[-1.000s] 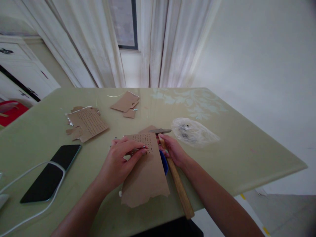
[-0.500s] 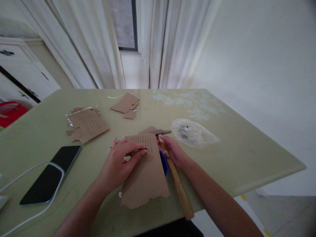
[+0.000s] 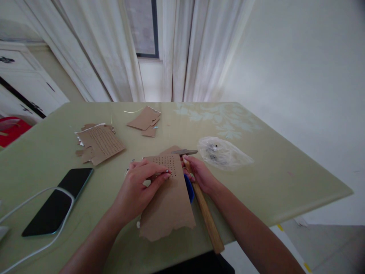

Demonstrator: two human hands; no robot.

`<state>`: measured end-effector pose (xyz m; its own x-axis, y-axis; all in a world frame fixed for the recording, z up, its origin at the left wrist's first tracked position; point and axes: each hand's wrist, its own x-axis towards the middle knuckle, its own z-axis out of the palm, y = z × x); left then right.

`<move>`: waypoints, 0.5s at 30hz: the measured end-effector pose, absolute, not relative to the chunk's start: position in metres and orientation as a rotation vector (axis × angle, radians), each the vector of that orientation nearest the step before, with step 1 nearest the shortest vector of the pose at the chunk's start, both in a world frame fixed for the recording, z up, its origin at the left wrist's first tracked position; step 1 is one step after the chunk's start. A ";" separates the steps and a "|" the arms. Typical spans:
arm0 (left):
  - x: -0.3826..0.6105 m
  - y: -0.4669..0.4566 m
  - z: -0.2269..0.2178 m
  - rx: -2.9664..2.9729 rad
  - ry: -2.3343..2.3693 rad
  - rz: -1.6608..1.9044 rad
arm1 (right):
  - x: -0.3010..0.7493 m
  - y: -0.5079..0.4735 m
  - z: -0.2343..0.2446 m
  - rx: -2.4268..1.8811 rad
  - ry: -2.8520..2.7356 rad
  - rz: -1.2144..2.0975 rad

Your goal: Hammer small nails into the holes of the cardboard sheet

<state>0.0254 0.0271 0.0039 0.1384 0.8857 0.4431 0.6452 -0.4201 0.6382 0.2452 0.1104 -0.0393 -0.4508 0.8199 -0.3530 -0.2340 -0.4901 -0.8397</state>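
Observation:
My left hand (image 3: 142,182) rests on a piece of brown cardboard (image 3: 168,209), thumb and forefinger pinched together on what looks like a small nail (image 3: 167,171), mostly hidden by the fingertips. Rows of small holes run through the cardboard beside those fingers; its near edge is torn. My right hand (image 3: 201,173) is closed round the upper wooden handle of a hammer (image 3: 205,215). The hammer's metal head lies at the cardboard's far right corner, and its handle slants down toward the table edge. Under the cardboard, part of a blue object (image 3: 189,189) shows.
A clear plastic bag (image 3: 228,154) with small dark items lies right of the hammer head. Punched cardboard scraps (image 3: 104,146) and plain cardboard scraps (image 3: 145,118) sit farther back. At left is a phone (image 3: 59,203) crossed by a white cable (image 3: 42,249).

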 end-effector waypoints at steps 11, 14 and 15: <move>0.024 0.028 0.002 2.134 1.473 1.179 | 0.246 0.111 -0.040 -1.008 -0.966 1.999; 0.024 0.027 0.001 2.137 1.471 1.177 | 0.246 0.111 -0.041 -1.012 -0.982 2.001; 0.024 0.027 0.001 2.135 1.471 1.179 | 0.246 0.111 -0.041 -1.014 -0.983 2.000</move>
